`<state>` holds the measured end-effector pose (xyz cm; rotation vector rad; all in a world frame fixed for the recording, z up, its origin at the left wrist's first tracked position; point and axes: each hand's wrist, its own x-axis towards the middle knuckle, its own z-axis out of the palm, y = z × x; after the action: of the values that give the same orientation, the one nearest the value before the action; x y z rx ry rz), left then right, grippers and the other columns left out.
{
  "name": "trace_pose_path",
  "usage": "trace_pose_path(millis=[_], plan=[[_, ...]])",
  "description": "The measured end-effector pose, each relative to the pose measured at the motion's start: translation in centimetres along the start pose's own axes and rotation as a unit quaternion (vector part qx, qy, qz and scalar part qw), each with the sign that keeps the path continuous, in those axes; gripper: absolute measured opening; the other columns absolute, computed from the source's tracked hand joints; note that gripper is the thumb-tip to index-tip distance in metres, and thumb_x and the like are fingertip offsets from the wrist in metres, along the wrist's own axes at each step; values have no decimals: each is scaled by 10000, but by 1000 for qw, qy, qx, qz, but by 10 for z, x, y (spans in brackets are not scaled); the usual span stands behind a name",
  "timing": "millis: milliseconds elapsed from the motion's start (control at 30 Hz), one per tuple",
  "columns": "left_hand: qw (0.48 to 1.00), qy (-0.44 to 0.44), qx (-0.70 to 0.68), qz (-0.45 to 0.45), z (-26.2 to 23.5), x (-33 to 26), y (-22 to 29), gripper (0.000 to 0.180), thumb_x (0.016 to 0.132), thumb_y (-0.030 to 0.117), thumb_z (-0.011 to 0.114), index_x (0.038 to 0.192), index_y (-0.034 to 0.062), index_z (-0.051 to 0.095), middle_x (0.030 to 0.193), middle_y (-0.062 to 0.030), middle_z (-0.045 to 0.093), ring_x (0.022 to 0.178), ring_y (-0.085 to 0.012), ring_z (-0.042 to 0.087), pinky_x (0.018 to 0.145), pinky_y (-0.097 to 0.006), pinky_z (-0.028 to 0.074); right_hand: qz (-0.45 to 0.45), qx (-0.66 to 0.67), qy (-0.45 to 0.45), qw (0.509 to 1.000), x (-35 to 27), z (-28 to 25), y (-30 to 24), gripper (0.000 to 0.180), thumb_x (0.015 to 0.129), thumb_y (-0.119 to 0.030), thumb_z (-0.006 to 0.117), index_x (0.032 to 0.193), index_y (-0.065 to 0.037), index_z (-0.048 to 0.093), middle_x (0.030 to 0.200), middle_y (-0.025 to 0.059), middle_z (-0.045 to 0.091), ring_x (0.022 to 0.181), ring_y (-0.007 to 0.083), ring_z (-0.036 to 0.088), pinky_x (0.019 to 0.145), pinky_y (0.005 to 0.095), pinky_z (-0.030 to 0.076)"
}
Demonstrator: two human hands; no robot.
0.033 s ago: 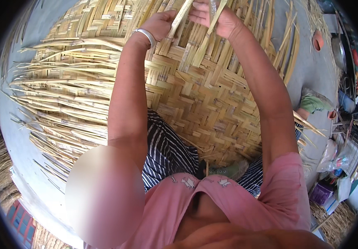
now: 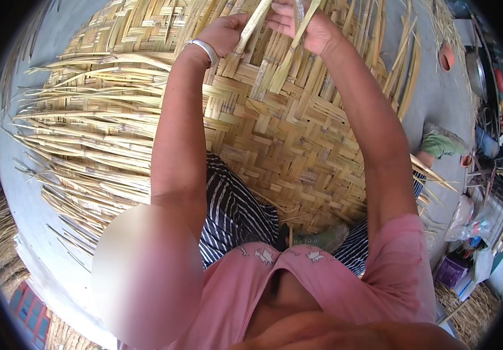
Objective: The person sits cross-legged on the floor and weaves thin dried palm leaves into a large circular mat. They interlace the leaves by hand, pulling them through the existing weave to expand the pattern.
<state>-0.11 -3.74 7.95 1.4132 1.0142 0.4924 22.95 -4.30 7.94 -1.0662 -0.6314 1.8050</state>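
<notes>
Head view: left hand point(image 2: 225, 34), metal bangle point(image 2: 203, 49) at the wrist, is closed around a bamboo strip point(image 2: 253, 26). Right hand point(image 2: 301, 26) grips a second strip point(image 2: 293, 49). Both strips rise from the woven bamboo mat point(image 2: 275, 134); their upper ends and the fingertips are cut off at the frame's top.

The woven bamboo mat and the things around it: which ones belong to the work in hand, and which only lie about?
In the work:
- woven bamboo mat
- loose bamboo strips at its unfinished edge
- bamboo strip gripped by the left hand
- bamboo strip gripped by the right hand

Lying about:
- orange clay pot
- green cloth
- purple box
- straw
</notes>
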Motion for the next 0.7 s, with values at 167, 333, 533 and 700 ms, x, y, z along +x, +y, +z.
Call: trace_pose_path(millis=[167, 333, 533, 700], plan=[[963, 46, 265, -6, 3, 0, 25, 300, 953, 126, 559, 1197, 106, 733, 973, -141, 753, 882, -260, 709, 817, -348, 561, -92, -76, 72, 990, -27, -6, 12, 266, 947, -134, 677, 1202, -62, 664, 1116, 121, 720, 1003, 264, 698, 860, 391, 570], [907, 90, 410, 24, -9, -1, 16, 272, 925, 152, 586, 1129, 123, 764, 1051, -163, 747, 972, -355, 703, 885, -426, 548, -292, -215, 306, 880, -83, 8, 24, 207, 969, 0, 638, 1174, 9, 667, 1037, 80, 700, 909, 172, 690, 851, 313, 595], [874, 86, 478, -23, -12, -4, 20, 270, 938, 211, 590, 1146, 194, 763, 1091, -116, 751, 1023, -329, 704, 930, -441, 533, -393, -200, 391, 808, -127, 9, 51, 128, 959, 3, 657, 1083, 1, 688, 954, 35, 687, 836, 109, 677, 775, 267, 600], [816, 66, 570, -71, -15, -6, 17, 275, 958, 262, 529, 1118, 242, 752, 1161, -75, 735, 1126, -316, 672, 997, -535, 476, -393, -194, 440, 784, -150, -23, 74, 134, 970, -8, 641, 1098, -3, 680, 965, 59, 684, 837, 135, 693, 780, 277, 602]])
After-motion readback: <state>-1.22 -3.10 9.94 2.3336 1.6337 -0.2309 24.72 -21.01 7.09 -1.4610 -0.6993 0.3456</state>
